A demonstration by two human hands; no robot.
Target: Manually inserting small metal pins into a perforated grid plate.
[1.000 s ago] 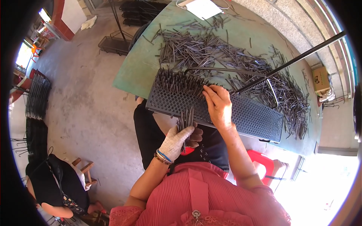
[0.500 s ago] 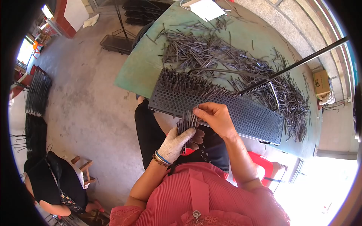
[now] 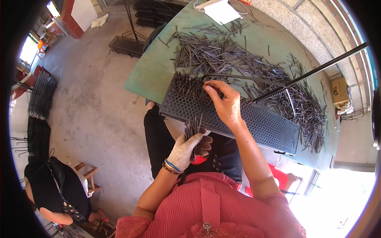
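Note:
My left hand [image 3: 183, 150], in a pale knit glove with dark fingers, is closed around a bundle of thin dark sticks [image 3: 193, 129] that poke up out of the fist. It sits just off the near edge of a long black perforated rack [image 3: 254, 121]. My bare right hand [image 3: 225, 101] is above the rack's left half, thumb and forefinger pinched on a thin dark stick, which hardly stands out from those behind it. Many such sticks [image 3: 184, 84] stand upright in the holes at the rack's left end and far side; the near and right-hand holes show bare.
Loose sticks [image 3: 222, 53] lie heaped on the green table [image 3: 141, 75]. A black rod [image 3: 313, 71] slants over the rack's far side. White paper [image 3: 219, 12] lies at the back, a small carton [image 3: 339, 90] at right. A person in black [image 3: 59, 190] is at lower left.
My right hand has moved from the bundle up and away to the standing sticks on the rack. My left hand still grips the bundle, nearly in the same place.

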